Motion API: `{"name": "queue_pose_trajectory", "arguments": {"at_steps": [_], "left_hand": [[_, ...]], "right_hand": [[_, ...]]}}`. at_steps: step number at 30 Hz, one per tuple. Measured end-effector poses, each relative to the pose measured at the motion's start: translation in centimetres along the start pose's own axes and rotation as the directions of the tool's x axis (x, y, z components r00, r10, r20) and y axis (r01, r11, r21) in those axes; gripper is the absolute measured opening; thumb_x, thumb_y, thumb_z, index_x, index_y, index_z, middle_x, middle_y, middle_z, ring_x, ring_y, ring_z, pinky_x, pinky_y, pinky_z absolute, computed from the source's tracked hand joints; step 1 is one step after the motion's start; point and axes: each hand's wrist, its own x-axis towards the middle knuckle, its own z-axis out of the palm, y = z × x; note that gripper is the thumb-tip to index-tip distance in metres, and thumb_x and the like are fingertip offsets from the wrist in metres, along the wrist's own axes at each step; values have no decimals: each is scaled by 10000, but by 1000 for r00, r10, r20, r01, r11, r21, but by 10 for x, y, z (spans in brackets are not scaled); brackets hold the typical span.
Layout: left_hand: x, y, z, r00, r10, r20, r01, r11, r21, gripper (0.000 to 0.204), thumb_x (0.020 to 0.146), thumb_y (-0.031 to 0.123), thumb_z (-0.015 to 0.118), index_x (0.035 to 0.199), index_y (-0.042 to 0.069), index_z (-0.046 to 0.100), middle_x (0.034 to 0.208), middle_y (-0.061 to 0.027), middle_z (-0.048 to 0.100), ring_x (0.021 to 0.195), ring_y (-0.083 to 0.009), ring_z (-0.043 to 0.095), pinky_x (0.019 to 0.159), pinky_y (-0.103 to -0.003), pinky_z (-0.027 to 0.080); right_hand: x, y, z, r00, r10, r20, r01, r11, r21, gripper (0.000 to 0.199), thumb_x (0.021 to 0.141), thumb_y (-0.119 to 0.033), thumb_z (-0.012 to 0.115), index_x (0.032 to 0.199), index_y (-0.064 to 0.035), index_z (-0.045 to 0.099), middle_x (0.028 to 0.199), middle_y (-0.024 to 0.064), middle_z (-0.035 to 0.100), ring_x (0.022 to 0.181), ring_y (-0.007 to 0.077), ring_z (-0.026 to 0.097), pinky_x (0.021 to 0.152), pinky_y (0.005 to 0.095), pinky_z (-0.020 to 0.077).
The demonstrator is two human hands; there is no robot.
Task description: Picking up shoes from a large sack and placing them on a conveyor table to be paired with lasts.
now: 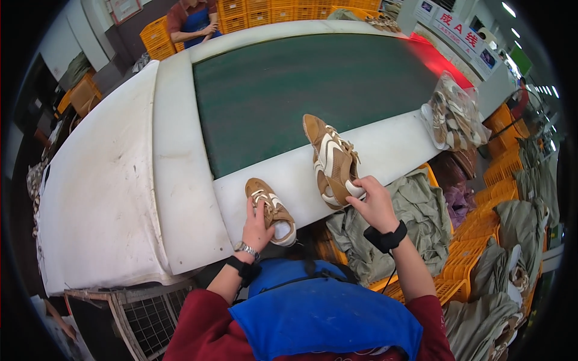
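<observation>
A tan-and-white sneaker (263, 201) with pale laces rests on the white near border of the table, its toe pointing away from me. My left hand (257, 227) grips its side, fingers over the laces. Further right, a second tan-and-white sneaker (330, 157) is tilted so its striped side shows, its toe over the dark green surface. My right hand (374, 203) pinches it at the white heel between thumb and fingers. The palm side of both hands is hidden.
A dark green belt surface (301, 90) lies within the white table border (174, 180). Bagged shoes (454, 117) sit at the right corner. Orange crates (463, 265) with grey-green cloth (397, 222) stand close on my right. Another person (195, 23) stands at the far left end.
</observation>
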Motion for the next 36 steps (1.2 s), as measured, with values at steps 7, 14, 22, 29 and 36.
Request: {"name": "queue_pose_trajectory", "arguments": {"at_steps": [7, 14, 22, 29, 36], "left_hand": [[55, 1, 21, 981, 168, -95, -170, 985, -14, 683, 634, 74, 681, 1235, 69, 358, 1349, -264, 219, 930, -437, 531, 755, -417, 495], [70, 45, -1, 942, 332, -50, -328, 942, 70, 734, 684, 223, 707, 1283, 20, 333, 1326, -279, 281, 1197, -413, 337, 975, -440, 324], [72, 107, -18, 791, 443, 422, 472, -3, -882, 631, 801, 355, 619, 1291, 55, 359, 1296, -106, 416, 1188, -220, 406, 996, -368, 330], [65, 122, -11, 822, 434, 369, 544, -407, -733, 620, 807, 443, 576, 1270, 73, 396, 1228, -100, 491, 1126, -234, 465, 979, -411, 357], [69, 100, -22, 884, 328, 332, 461, -507, -728, 695, 827, 534, 471, 1326, 78, 313, 1296, -129, 409, 1139, -257, 439, 968, -423, 373]], "right_hand": [[-53, 6, -19, 983, 13, -183, -32, 995, -98, 270, 635, -70, 704, 863, -36, 564, 836, 92, 549, 763, 278, 569, 629, 326, 454], [-59, -10, -13, 978, -28, -208, -5, 988, -157, 233, 670, -96, 679, 867, -74, 556, 851, 62, 556, 723, 260, 579, 596, 336, 466], [-50, -69, -4, 972, -228, -55, 219, 967, -130, 255, 692, -177, 696, 893, -83, 571, 726, 43, 564, 552, 213, 573, 485, 306, 442], [-43, -97, -5, 896, -441, -43, 415, 869, -270, 243, 694, -201, 647, 881, -85, 544, 683, 17, 487, 487, 162, 520, 440, 276, 423], [-19, -45, 6, 941, 131, -313, 31, 885, 464, 221, 768, -72, 610, 981, -18, 586, 986, 120, 575, 625, 124, 557, 531, 195, 457]]}}
